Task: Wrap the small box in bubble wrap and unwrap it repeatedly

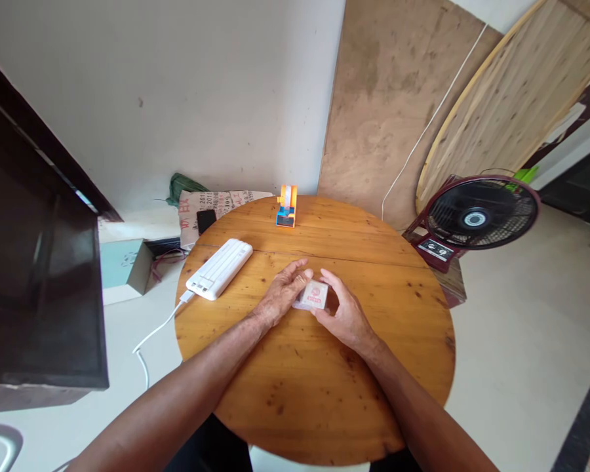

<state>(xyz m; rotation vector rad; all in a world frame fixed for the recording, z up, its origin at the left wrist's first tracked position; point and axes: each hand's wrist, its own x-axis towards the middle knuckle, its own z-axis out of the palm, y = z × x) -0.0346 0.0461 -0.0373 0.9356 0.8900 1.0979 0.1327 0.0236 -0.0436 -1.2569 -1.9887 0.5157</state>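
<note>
A small whitish, see-through box (315,295) with a red round print and red lettering sits near the middle of the round wooden table. My left hand (285,293) grips its left side, the thumb lying over the upper left corner. From the right, my right hand (345,311) curls around the same box, thumb at the near edge and forefinger at the far edge. The palm side of both hands is partly hidden, and what the box contains cannot be made out.
On the round table (285,393), a white power bank (220,267) with a plugged-in cable lies left. An orange and blue tape dispenser (286,206) stands at the far edge. A dark red fan (472,219) is at right, a green box (122,265) on the floor at left.
</note>
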